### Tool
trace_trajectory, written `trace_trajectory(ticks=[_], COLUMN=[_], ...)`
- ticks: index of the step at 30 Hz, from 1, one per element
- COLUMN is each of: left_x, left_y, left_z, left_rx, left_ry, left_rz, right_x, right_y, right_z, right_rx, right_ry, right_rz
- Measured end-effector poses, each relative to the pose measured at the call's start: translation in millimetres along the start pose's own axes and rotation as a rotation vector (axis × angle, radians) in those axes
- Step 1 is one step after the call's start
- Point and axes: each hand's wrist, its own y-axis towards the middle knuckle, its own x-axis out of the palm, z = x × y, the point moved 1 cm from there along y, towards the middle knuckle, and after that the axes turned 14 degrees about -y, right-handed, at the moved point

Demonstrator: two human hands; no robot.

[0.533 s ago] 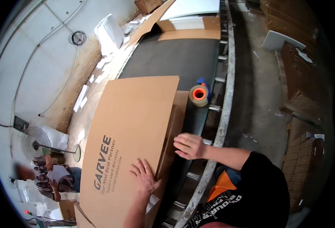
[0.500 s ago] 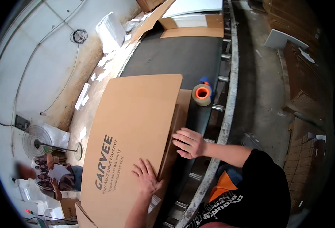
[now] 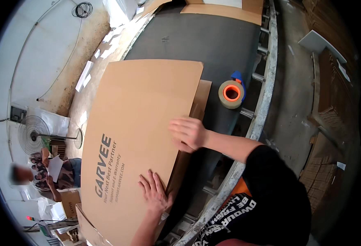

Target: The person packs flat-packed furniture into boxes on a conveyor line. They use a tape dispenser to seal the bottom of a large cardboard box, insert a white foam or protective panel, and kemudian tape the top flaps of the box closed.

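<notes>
Dark conveyor belting [image 3: 213, 41] carried your work: your left hand [image 3: 155, 194] lay flat and open on the flattened cardboard box [image 3: 141, 135], whose long axis ran six to twelve o'clock. Your right hand [image 3: 188, 133] curled over its three-o'clock edge; beyond, at two o'clock, stood an orange-cored tape roll [image 3: 231, 94].

Flattened brown cardboard box [image 3: 139, 135] with dark print lies on the desk [image 3: 213, 45]; more flat brown cartons [image 3: 225, 10] lie at the desk's far end.

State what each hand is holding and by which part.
The right hand grips the flat cardboard box by its right edge. The left hand lies flat on its top face near that edge, pressing rather than gripping.
</notes>
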Motion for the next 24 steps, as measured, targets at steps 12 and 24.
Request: trace_trajectory(ticks=[12, 24], left_x=[-39.9, -16.7], left_y=[88.8, 83.8], left_z=[42.9, 41.3], left_rx=[-0.002, 0.048], left_ry=[0.007, -0.213], left_rz=[0.041, 0.216], right_x=[-52.2, -152.1], right_y=[-90.3, -63.9], right_z=[90.2, 111.8], right_rx=[1.100, 1.937], right_ry=[-0.737, 0.869], right_rz=[0.067, 0.068])
